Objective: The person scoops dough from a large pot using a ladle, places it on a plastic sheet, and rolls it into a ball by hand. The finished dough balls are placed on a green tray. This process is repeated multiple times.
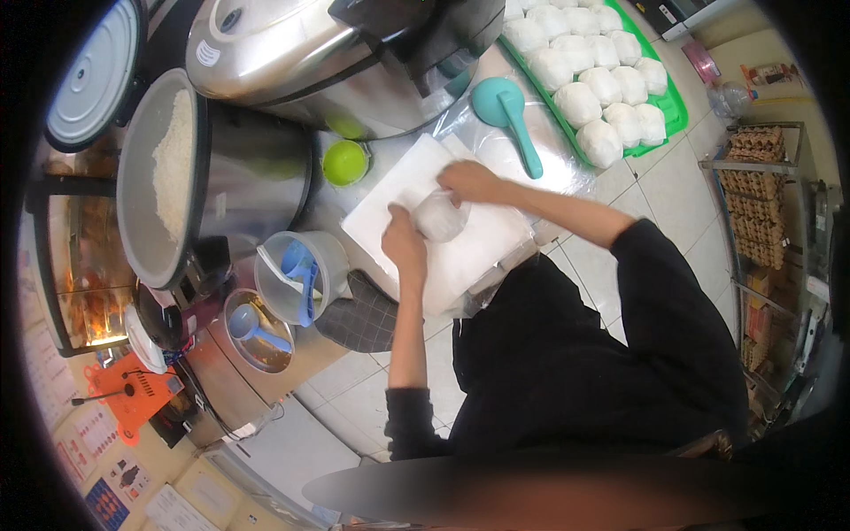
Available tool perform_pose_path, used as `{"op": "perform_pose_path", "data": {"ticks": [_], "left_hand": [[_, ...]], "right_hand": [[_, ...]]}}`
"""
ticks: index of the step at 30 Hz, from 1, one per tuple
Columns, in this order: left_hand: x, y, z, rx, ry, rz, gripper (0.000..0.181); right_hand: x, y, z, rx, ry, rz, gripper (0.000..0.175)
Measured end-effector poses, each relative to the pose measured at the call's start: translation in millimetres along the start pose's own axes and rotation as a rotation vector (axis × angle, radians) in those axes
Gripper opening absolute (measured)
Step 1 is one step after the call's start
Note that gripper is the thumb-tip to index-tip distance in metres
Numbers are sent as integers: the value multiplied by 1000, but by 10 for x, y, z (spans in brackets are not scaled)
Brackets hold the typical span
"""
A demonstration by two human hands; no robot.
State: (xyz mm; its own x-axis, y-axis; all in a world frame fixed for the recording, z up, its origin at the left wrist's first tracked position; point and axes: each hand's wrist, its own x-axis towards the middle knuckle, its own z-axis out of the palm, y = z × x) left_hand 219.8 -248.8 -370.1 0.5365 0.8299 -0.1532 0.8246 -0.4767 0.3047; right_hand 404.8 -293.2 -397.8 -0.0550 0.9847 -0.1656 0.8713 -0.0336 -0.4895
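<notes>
A rounded white bundle (440,217), blurred by motion, sits on a stack of white paper sheets (465,265). My left hand (404,244) is curled against its left side, thumb up. At the bundle's upper right, my right hand (470,182) has its fingers bent onto the edge. Both hands appear to grip the bundle's wrapping; the fingertips are partly hidden. Beyond my right hand lies a teal rice scoop (508,116) on clear plastic. Several similar white wrapped bundles (578,106) stand in rows in a green tray (672,113).
Left of the paper are a lime-green cup (344,162), an open cooker (265,159) holding white rice (174,166), and a plastic tub (332,265) with blue scoops. A closed steel cooker (299,73) stands behind. A dark oven mitt (358,315) hangs over the counter edge.
</notes>
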Motion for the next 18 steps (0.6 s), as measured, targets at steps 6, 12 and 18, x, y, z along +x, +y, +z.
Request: {"op": "perform_pose_path", "data": {"ticks": [6, 12, 18], "left_hand": [[-372, 39, 163, -139, 126, -84, 23], [136, -396, 75, 80, -222, 394, 52], [-336, 726, -394, -1142, -705, 213, 36]], "right_hand": [[-612, -284, 236, 319, 235, 122, 39], [-292, -541, 266, 485, 58, 468, 74], [-1223, -306, -21, 2105, -219, 143, 40]]}}
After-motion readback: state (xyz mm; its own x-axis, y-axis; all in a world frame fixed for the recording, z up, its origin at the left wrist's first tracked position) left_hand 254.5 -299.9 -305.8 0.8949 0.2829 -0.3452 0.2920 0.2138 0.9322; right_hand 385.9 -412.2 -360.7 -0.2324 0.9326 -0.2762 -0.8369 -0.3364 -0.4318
